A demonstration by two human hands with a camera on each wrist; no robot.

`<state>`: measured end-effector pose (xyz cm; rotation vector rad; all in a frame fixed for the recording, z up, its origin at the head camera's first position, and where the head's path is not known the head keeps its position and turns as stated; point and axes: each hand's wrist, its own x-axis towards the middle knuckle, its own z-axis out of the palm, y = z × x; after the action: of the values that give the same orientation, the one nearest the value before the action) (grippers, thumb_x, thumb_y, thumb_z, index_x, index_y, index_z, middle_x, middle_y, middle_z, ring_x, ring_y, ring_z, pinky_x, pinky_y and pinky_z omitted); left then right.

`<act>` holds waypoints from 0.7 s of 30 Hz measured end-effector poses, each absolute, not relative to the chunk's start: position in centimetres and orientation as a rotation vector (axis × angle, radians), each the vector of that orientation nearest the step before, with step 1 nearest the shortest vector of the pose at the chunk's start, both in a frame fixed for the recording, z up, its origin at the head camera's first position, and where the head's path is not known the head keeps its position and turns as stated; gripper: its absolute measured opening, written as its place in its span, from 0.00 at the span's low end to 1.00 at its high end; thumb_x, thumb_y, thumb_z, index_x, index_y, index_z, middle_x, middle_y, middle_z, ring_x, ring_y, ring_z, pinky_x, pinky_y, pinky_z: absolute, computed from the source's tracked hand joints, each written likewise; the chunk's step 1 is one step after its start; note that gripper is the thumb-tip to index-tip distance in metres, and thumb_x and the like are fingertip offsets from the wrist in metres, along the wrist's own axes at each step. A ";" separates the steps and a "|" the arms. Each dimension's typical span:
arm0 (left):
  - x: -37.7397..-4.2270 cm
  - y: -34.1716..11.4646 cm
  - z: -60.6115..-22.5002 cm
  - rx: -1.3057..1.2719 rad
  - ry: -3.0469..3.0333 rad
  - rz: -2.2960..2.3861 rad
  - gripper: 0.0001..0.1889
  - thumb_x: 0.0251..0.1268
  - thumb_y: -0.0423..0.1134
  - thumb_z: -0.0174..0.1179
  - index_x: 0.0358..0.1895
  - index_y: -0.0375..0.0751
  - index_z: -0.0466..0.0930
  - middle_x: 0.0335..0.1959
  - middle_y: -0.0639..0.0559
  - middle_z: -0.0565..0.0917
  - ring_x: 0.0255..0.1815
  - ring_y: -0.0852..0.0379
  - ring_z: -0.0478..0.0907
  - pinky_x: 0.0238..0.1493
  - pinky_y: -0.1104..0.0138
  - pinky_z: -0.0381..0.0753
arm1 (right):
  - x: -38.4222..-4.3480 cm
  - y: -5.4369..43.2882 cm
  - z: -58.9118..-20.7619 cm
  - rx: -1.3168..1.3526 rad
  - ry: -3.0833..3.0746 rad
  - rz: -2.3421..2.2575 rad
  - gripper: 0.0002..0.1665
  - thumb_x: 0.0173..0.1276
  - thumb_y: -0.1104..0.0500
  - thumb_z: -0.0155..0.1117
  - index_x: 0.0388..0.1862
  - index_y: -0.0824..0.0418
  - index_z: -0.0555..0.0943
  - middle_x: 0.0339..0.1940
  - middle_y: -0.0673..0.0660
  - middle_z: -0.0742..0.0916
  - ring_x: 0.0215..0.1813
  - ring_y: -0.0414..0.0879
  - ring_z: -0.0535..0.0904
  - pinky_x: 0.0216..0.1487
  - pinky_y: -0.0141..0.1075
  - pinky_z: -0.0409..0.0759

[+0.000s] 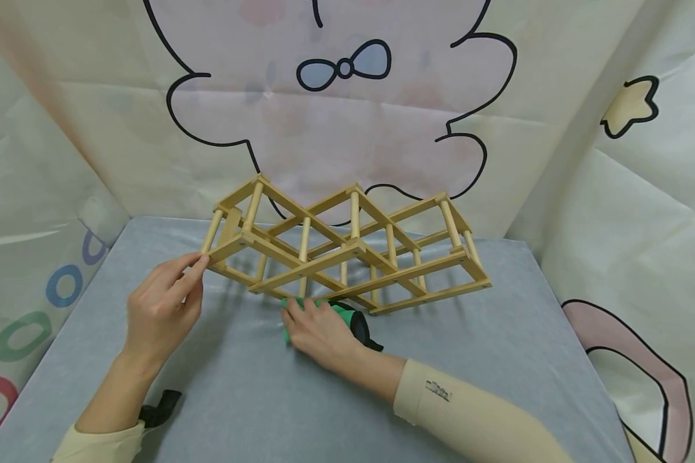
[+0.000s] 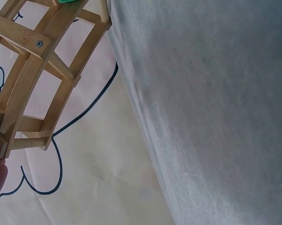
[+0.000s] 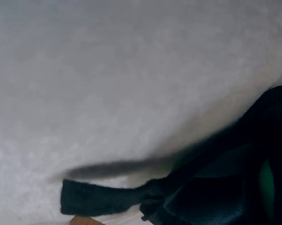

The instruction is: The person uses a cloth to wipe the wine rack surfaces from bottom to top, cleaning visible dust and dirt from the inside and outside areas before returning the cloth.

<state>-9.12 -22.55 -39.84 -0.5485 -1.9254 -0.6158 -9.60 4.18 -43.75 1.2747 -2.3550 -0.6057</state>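
Pale wooden lattice rack (image 1: 356, 247): likely light, rigid along each slat, but the joints at the screws (image 2: 40, 44) may pivot, so take it by corner slats, not mid-lattice. You've got its left end corner pinched between left hand (image 1: 162, 305) thumb and finger. Your right hand (image 1: 324, 334) curls round a green-and-black item (image 1: 343, 314) at the rack's near lower edge. Tablecloth (image 1: 255, 399) below the rack, backdrop (image 1: 324, 122) behind. Looks: smooth zigzag slats, two tiers, round dowels (image 1: 355, 215) between.
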 end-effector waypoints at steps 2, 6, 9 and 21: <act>-9.1 -22.6 -39.8 -0.549 -1.928 -0.615 0.22 0.51 0.14 0.63 0.49 0.32 0.90 0.43 0.35 0.89 0.32 0.34 0.84 0.26 0.48 0.80 | -9.7 4.0 -43.7 1.291 -2.339 -0.583 0.20 0.82 0.56 0.60 0.69 0.53 0.83 0.58 0.54 0.84 0.42 0.45 0.83 0.28 0.31 0.79; -9.1 -22.6 -39.8 -0.548 -1.931 -0.616 0.21 0.51 0.14 0.63 0.49 0.32 0.90 0.43 0.35 0.89 0.32 0.34 0.84 0.26 0.47 0.80 | -9.8 3.4 -43.7 1.320 -2.287 -0.501 0.18 0.84 0.58 0.56 0.67 0.54 0.83 0.57 0.54 0.84 0.40 0.45 0.82 0.26 0.31 0.76; -9.1 -22.7 -39.9 -0.551 -1.933 -0.615 0.20 0.53 0.16 0.63 0.50 0.32 0.90 0.43 0.35 0.89 0.32 0.33 0.84 0.25 0.47 0.80 | -9.9 2.8 -43.5 1.325 -2.252 -0.437 0.19 0.84 0.59 0.55 0.68 0.55 0.82 0.59 0.55 0.84 0.42 0.46 0.83 0.27 0.32 0.78; -9.3 -22.7 -39.9 -0.558 -1.922 -0.614 0.16 0.59 0.22 0.62 0.50 0.32 0.90 0.43 0.35 0.89 0.31 0.34 0.84 0.25 0.48 0.80 | -9.9 1.6 -42.2 1.296 -2.179 -0.292 0.21 0.85 0.59 0.51 0.70 0.56 0.81 0.63 0.58 0.82 0.38 0.47 0.82 0.24 0.32 0.77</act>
<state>-9.30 -22.69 -39.94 -0.5577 -1.9215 -0.6142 -9.93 1.64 -42.18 1.2962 -2.1794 -0.2920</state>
